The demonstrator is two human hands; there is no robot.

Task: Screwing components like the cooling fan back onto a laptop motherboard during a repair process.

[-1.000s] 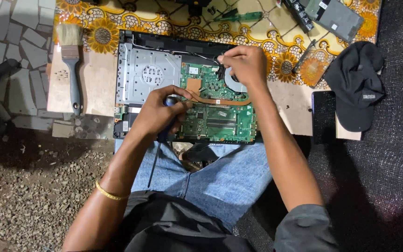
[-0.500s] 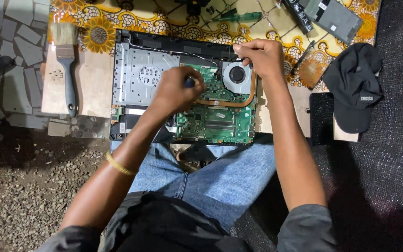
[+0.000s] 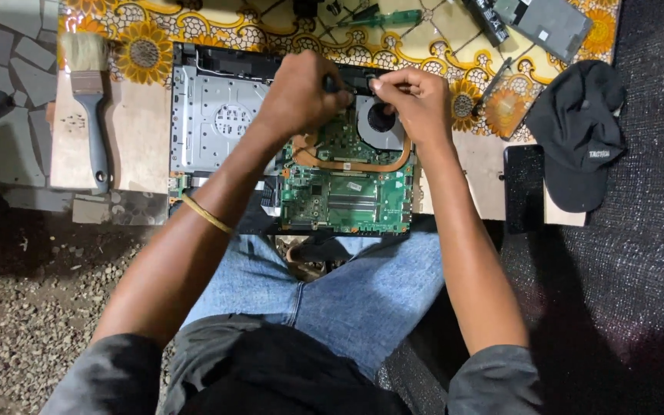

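An opened laptop (image 3: 217,115) lies on a board over my knees, bottom cover off. Its green motherboard (image 3: 347,200), a round fan (image 3: 384,131) and a copper heat pipe (image 3: 347,165) are exposed. My left hand (image 3: 297,92), with a gold bangle on the wrist, is closed on a dark-handled screwdriver (image 3: 330,83) at the far edge of the board, just left of the fan. My right hand (image 3: 420,100) has its fingertips pinched together at the fan's far corner, close to the screwdriver. Whatever sits between those fingertips is hidden.
A grey-handled paintbrush (image 3: 90,115) lies on the wooden board (image 3: 136,134) to the left. A green screwdriver (image 3: 386,17) and a flat metal part (image 3: 547,23) rest on the sunflower cloth (image 3: 144,54) beyond. A black cap (image 3: 578,131) and a dark phone (image 3: 524,188) lie at the right.
My left hand has moved with the screwdriver from the near part of the motherboard up to the far edge beside the fan. My right hand has stayed at the fan.
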